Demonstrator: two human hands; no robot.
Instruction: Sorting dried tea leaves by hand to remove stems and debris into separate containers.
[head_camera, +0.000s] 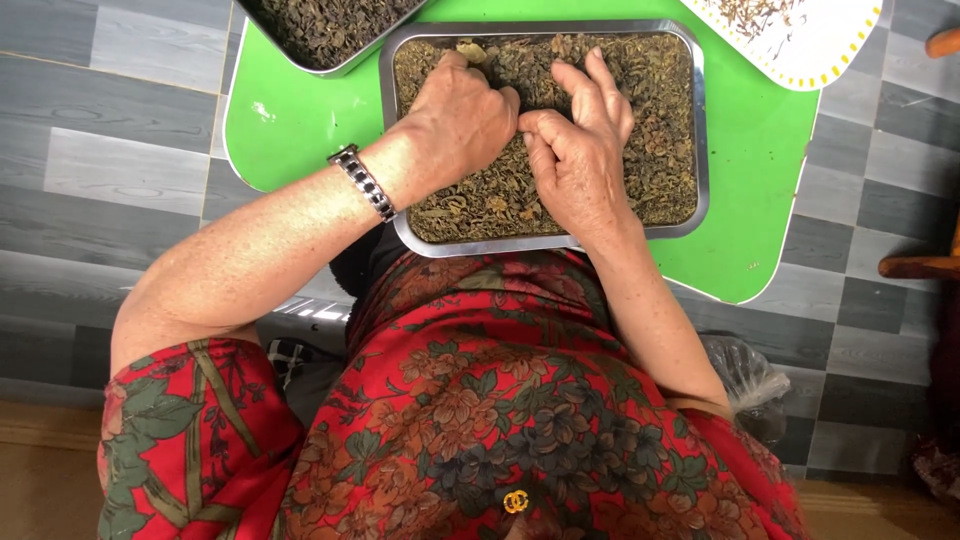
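A person in a red floral garment bends over a low green table (770, 180) set on a grey tiled floor (110, 140), both forearms reaching forward and inward so the hands meet over a rectangular metal tray (700, 150) that sits near the table's front edge. The tray lies with its long axis running left to right, and it is filled edge to edge with dried, olive-brown leaves (660, 120). The left hand (462, 118), a dark-and-silver bracelet (364, 183) at its wrist, rests knuckles-up on the leaves with its fingers curled down together into the pile. The right hand (582, 150) lies just beside it, thumb touching the left hand, its fingers (598, 85) stretched forward and slightly spread, pressing flat on the leaves; whether either hand pinches anything cannot be told. A second metal tray (300, 60) of darker dried leaves overhangs the table's far left, cut by the frame. A white round plate (830, 50) with a yellow-dotted rim sits at the far right corner, holding a few stems. A crumpled clear plastic bag (745, 375) lies on the floor by the right elbow.
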